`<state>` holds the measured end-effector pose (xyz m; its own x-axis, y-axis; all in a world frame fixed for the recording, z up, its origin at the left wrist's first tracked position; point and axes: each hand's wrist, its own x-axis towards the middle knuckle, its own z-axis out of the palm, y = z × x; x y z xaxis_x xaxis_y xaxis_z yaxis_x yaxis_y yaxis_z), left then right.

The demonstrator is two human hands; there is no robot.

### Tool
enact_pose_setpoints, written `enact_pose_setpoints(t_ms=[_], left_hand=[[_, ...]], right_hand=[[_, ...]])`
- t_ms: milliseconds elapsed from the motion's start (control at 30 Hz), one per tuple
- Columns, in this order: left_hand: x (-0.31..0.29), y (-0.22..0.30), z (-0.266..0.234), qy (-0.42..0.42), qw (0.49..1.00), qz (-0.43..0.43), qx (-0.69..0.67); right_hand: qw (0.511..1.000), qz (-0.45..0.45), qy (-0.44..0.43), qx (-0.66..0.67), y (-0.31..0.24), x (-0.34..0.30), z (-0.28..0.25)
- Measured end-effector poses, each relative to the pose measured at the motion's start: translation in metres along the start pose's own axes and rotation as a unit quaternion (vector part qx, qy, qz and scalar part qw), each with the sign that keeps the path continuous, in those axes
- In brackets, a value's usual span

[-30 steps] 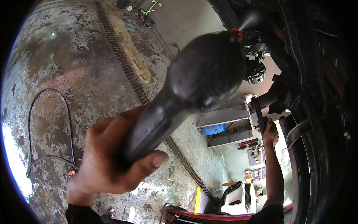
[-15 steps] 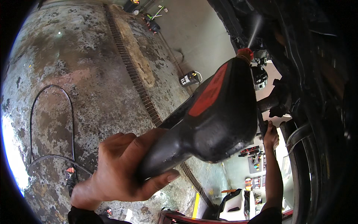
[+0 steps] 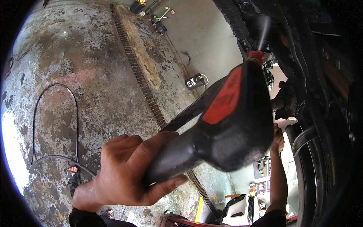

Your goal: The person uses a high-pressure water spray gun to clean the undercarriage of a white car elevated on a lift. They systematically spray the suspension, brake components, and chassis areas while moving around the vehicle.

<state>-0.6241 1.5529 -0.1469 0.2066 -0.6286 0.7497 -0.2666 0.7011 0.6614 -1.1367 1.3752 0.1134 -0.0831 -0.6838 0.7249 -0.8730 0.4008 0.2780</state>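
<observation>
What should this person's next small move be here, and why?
Probably a slight turn of the left hand, to pass the white jet along the dark structure: that hand grips the black sprayer, whose red nozzle points up toward it, while the right hand appears below, out of the jet's line.

The left hand (image 3: 126, 170), lower left of centre, grips a black sprayer (image 3: 238, 138), its red nozzle (image 3: 256, 57) jetting mist (image 3: 264, 33) toward dark machinery (image 3: 308, 56), upper right, while a hose (image 3: 77, 121) loops at far left.
</observation>
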Motion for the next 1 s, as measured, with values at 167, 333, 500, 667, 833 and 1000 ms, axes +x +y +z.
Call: enact_pose_setpoints(t_ms=[167,333,500,667,833,1000], left_hand=[[-0.001,0.002,0.001,0.004,1.0,0.006,0.008],[-0.003,0.0,0.003,-0.011,1.0,-0.006,0.018],[0.0,-0.001,0.004,-0.003,1.0,0.005,0.016],[0.002,0.0,0.001,0.008,1.0,0.015,0.026],[0.001,-0.003,0.002,0.012,0.999,0.0,0.033],[-0.009,-0.001,-0.002,0.032,0.998,0.0,0.052]], right_hand=[[0.999,-0.002,0.02,-0.036,0.005,0.001,0.003],[0.999,0.022,-0.024,0.003,-0.008,0.0,-0.009],[0.999,0.022,-0.025,0.011,-0.008,0.001,-0.008],[0.999,0.036,-0.015,-0.009,0.004,0.007,0.005],[1.0,-0.027,-0.004,-0.013,0.004,0.006,0.003],[0.999,0.04,-0.02,-0.023,-0.003,0.005,-0.003]])
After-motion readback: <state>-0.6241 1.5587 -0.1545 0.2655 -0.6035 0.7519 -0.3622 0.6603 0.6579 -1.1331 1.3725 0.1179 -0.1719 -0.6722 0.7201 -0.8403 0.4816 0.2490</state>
